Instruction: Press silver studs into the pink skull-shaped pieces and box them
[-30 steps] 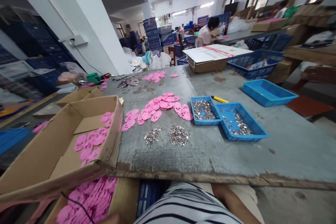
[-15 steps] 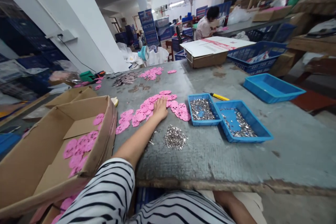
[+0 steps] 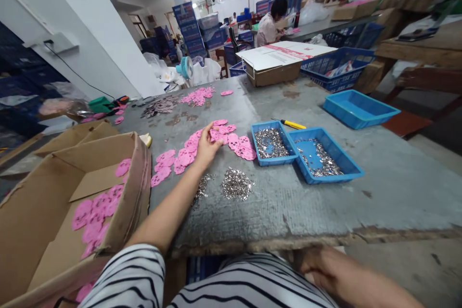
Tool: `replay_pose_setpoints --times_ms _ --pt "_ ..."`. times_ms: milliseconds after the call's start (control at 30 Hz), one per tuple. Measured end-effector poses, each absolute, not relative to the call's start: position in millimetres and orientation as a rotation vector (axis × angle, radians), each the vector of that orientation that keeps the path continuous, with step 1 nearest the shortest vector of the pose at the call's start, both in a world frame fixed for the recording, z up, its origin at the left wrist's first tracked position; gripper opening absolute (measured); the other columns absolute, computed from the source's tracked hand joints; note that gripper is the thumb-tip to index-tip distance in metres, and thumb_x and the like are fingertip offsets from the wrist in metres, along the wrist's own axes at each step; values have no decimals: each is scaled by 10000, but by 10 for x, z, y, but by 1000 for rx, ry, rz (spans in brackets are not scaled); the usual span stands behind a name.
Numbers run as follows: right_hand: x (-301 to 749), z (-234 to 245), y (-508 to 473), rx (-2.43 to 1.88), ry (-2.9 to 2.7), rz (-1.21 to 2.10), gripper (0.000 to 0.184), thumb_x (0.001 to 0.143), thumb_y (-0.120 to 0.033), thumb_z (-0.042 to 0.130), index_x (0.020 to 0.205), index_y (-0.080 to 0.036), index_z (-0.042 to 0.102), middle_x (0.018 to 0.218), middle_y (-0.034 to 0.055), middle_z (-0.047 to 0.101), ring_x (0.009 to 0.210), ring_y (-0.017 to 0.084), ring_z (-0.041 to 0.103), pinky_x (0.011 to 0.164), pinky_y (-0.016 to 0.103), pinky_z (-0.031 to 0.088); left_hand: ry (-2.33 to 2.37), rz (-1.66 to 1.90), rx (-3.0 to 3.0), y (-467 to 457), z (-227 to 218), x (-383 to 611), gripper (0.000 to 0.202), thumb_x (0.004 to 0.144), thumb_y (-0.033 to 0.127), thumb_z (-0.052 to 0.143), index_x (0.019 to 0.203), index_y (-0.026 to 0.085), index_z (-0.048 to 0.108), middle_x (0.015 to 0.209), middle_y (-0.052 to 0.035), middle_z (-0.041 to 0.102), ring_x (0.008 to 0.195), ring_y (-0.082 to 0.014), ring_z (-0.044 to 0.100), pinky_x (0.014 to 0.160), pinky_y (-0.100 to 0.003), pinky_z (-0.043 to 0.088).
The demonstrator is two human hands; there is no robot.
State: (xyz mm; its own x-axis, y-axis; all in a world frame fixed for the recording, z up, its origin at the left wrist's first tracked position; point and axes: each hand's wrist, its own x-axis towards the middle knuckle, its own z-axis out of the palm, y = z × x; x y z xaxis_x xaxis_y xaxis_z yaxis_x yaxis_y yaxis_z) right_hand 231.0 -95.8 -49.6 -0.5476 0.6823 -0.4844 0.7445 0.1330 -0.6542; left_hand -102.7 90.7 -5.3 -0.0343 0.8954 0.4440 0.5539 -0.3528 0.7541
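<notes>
Flanking the spread left hand [image 3: 208,148], pink pieces [image 3: 186,156] litter the stained table [image 3: 274,207] at eleven o'clock. Whether the right hand [image 3: 314,264] grips, I can't tell; a co-worker [image 3: 266,30] works at twelve.

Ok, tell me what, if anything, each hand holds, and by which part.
It cannot be told: the left hand is at the flat, rounded pink pieces, but no grip shows clearly; the right hand is too blurred.
</notes>
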Motion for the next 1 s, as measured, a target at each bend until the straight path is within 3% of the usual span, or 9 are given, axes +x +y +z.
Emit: replay_pose_setpoints --times_ms 100,200,300,367,500,600,700,833,1000 --pt "2117 -191 -680 1469 2358 -1940 472 849 -585 484 1028 -202 696 915 88 707 823 204 642 811 354 526 1035 1669 1632 527 -152 -599 517 784 452 709 1185 245 457 1221 -94 597 1197 -234 573 1033 -410 452" --pt "1770 -74 -349 1888 2229 -2513 685 781 -662 566 1253 -166 555 1020 104 669 788 171 631 754 354 544 794 1735 1517 167 -246 -200 455 772 434 743 1074 249 458 1203 -87 596 1188 -235 589 1018 -413 462" --pt "1482 -68 -86 1902 2027 -3001 662 684 -641 694 1140 -171 597 926 63 667 721 152 626 656 305 544 699 1728 1471 -46 -317 -10 404 768 368 762 1023 239 476 1186 -83 592 1187 -232 597 999 -401 478" --pt "1393 -72 29 1912 2100 -3064 550 645 -594 746 977 -167 650 823 31 659 664 138 600 595 272 525 715 1684 1482 -100 -335 5 432 742 371 784 1037 231 501 1188 -92 596 1189 -238 593 1006 -400 475" --pt "1426 -29 176 2113 2612 -2484 392 687 -521 722 880 -181 700 677 -8 623 553 119 518 520 259 463 799 1547 1361 -54 -276 -80 680 656 410 832 1222 220 505 1307 -137 582 1185 -245 593 1004 -364 479" --pt "1507 61 300 2017 2996 -1809 320 779 -450 657 973 -207 729 694 0 654 584 136 533 575 278 459 897 1234 1203 41 -187 -146 614 632 419 826 1135 174 573 995 -95 712 830 -189 698 667 -251 544" --pt "1569 157 451 2080 3050 -1238 349 860 -379 602 1156 -215 688 842 39 715 732 179 618 699 307 485 892 973 1086 114 -125 -190 546 605 443 807 1002 146 579 696 -31 687 503 -148 629 382 -189 383" --pt "1636 166 551 2267 2664 -411 311 938 -270 486 1150 -162 686 1051 139 722 973 264 642 834 353 463 881 1119 892 155 -113 -257 505 571 401 775 918 174 488 688 -29 699 457 -146 611 351 -188 369" --pt "1698 71 428 1994 2484 -104 348 959 -186 377 996 -149 721 1051 151 721 1005 277 629 821 333 430 909 1305 828 158 -133 -343 421 601 347 702 918 179 482 718 -29 715 479 -130 610 369 -178 349"
